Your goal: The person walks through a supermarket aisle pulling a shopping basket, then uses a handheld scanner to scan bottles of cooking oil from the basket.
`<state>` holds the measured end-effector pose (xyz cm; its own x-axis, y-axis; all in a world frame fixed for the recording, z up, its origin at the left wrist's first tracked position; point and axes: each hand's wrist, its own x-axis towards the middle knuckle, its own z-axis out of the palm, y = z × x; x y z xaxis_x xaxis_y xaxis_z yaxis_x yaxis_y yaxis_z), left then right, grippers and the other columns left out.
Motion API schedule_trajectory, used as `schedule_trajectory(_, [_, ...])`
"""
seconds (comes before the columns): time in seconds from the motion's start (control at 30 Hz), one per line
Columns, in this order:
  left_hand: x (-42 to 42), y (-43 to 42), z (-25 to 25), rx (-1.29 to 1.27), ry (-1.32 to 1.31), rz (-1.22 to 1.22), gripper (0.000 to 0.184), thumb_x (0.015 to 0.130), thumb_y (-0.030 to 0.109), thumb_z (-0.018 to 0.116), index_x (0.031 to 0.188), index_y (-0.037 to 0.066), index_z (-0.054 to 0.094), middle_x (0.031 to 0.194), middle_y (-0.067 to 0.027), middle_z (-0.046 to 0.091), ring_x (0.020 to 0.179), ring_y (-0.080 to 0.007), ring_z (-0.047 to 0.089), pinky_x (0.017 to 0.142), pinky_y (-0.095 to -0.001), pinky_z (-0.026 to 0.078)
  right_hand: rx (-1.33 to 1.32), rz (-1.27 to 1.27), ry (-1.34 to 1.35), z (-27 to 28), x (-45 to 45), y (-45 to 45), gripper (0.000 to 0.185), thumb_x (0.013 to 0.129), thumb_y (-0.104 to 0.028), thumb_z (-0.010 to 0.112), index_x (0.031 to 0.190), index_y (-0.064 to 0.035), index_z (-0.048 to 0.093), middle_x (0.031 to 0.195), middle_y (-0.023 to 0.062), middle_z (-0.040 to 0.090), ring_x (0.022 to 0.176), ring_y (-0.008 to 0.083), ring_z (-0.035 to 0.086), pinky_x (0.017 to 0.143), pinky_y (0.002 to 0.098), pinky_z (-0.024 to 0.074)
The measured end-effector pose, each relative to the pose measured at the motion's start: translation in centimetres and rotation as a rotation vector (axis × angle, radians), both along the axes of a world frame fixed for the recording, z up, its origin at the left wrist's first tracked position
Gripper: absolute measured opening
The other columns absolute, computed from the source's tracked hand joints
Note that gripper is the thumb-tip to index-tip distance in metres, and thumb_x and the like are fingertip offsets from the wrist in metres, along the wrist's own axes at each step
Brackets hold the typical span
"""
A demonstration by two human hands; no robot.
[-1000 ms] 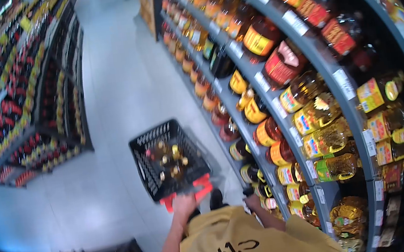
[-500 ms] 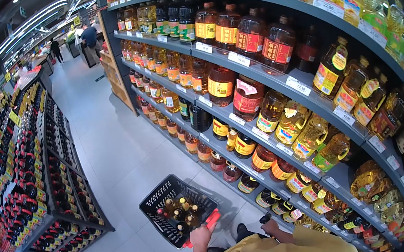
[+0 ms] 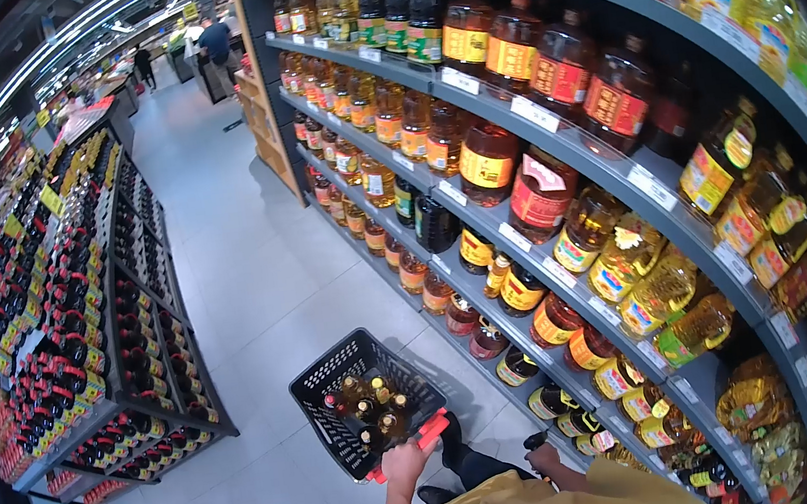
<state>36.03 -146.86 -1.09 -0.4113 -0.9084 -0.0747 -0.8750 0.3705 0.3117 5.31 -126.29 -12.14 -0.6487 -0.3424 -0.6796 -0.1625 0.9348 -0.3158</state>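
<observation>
My left hand point(image 3: 404, 463) is closed around the red handle point(image 3: 433, 430) of a black plastic shopping basket point(image 3: 318, 419). Several bottles with dark, gold and red caps point(image 3: 365, 413) stand inside the basket. Close to my body, my right hand point(image 3: 546, 458) is curled around a small black object point(image 3: 534, 440); its kind does not show. The lower shelf's large oil bottles point(image 3: 516, 367) are the goods nearest to that hand.
Oil shelves point(image 3: 536, 115) with price tags curve along my right side. A slanted rack of dark bottles point(image 3: 75, 363) stands on the left. Between them the tiled aisle point(image 3: 234, 303) leads past a wooden stand point(image 3: 274, 137) to people point(image 3: 217, 48) further off.
The view has swung left, so shelves and rack appear further right. A leg has stepped forward beside the basket. My left hand keeps its hold on the handle.
</observation>
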Motion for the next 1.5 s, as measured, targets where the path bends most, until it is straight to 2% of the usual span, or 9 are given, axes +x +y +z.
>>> schedule_trajectory(0.3, [0.4,-3.4,0.0,0.040,0.013,0.033,0.067,0.082,0.073,0.056,0.067,0.010,0.070,0.053,-0.0124,0.062,0.049,-0.0329,0.065,0.049,-0.0454,0.054,-0.001,0.101,-0.014,-2.0,-2.6,-9.2,0.026,0.072,-0.021,0.078,0.083,0.0007,0.070,0.072,0.0146,0.071,0.062,0.0255,0.071,0.061,0.0382,0.0568])
schedule_trajectory(0.53, [1.3,-6.5,-2.6,-0.134,0.016,0.030,0.068,0.079,0.077,0.056,0.066,0.011,0.070,0.049,-0.0091,0.060,0.043,-0.0297,0.062,0.043,-0.0416,0.051,0.067,0.230,-0.135,-3.5,-6.1,-20.8,0.020,0.073,-0.021,0.064,0.067,-0.0023,0.068,0.067,0.0132,0.070,0.062,0.0246,0.071,0.062,0.0376,0.0573])
schedule_trajectory(0.73, [1.8,-10.1,-0.6,-0.053,-0.112,0.037,0.066,0.079,0.075,0.056,0.062,0.013,0.069,0.046,-0.0088,0.059,0.042,-0.0292,0.062,0.041,-0.0407,0.050,-0.067,0.318,-0.067,-3.4,-7.5,-27.7,0.030,0.069,-0.022,0.062,0.084,0.0019,0.072,0.088,0.0272,0.070,0.091,0.0424,0.068,0.084,0.0444,0.0538])
schedule_trajectory(0.9, [2.8,-13.3,-1.5,-0.123,-0.127,0.027,0.064,0.080,0.071,0.060,0.061,0.011,0.068,0.046,-0.0098,0.058,0.041,-0.0288,0.061,0.041,-0.0400,0.050,-0.019,0.243,-0.090,-2.9,-6.8,-29.2,0.021,0.077,-0.020,0.065,0.074,0.0008,0.070,0.066,0.0140,0.069,0.059,0.0230,0.070,0.060,0.0362,0.0571])
schedule_trajectory(1.0, [2.8,-15.7,0.4,-0.146,-0.103,0.005,0.061,0.079,0.069,0.063,0.059,0.011,0.066,0.046,-0.0104,0.058,0.040,-0.0296,0.060,0.041,-0.0406,0.050,0.013,0.129,-0.214,-2.5,-6.4,-27.9,0.024,0.072,-0.026,0.071,0.078,-0.0022,0.071,0.073,0.0139,0.072,0.070,0.0264,0.072,0.071,0.0382,0.0569])
schedule_trajectory(1.13, [4.0,-18.1,-1.4,-0.168,-0.105,0.023,0.059,0.077,0.070,0.065,0.060,0.013,0.066,0.049,-0.0095,0.060,0.044,-0.0291,0.062,0.042,-0.0412,0.050,0.172,0.250,-0.125,-3.3,-6.0,-25.8,0.024,0.073,-0.026,0.073,0.082,-0.0033,0.072,0.075,0.0111,0.073,0.070,0.0246,0.072,0.069,0.0381,0.0564])
schedule_trajectory(1.17, [4.2,-19.0,-1.8,-0.142,-0.096,0.027,0.060,0.077,0.070,0.065,0.060,0.013,0.066,0.050,-0.0095,0.060,0.044,-0.0293,0.062,0.042,-0.0410,0.050,0.080,0.324,-0.015,-7.8,-6.5,-23.9,0.028,0.076,-0.026,0.076,0.080,0.0009,0.071,0.068,0.0125,0.070,0.056,0.0228,0.069,0.056,0.0372,0.0549])
schedule_trajectory(1.3, [4.8,-22.2,-0.9,-0.144,-0.071,0.014,0.059,0.078,0.069,0.065,0.060,0.013,0.065,0.051,-0.0094,0.061,0.045,-0.0297,0.063,0.043,-0.0400,0.051,0.175,0.170,-0.118,-2.8,-5.3,-26.0,0.027,0.076,-0.021,0.076,0.088,0.0023,0.069,0.073,0.0134,0.071,0.056,0.0216,0.069,0.053,0.0348,0.0556])
schedule_trajectory(1.5, [6.1,-27.2,0.2,-0.112,0.020,-0.009,0.057,0.082,0.063,0.064,0.062,0.010,0.066,0.054,-0.0136,0.063,0.048,-0.0307,0.065,0.046,-0.0403,0.053,0.081,0.171,-0.035,-3.7,-2.6,-31.7,0.025,0.074,-0.021,0.069,0.088,-0.0001,0.070,0.075,0.0144,0.072,0.066,0.0267,0.072,0.064,0.0386,0.0567])
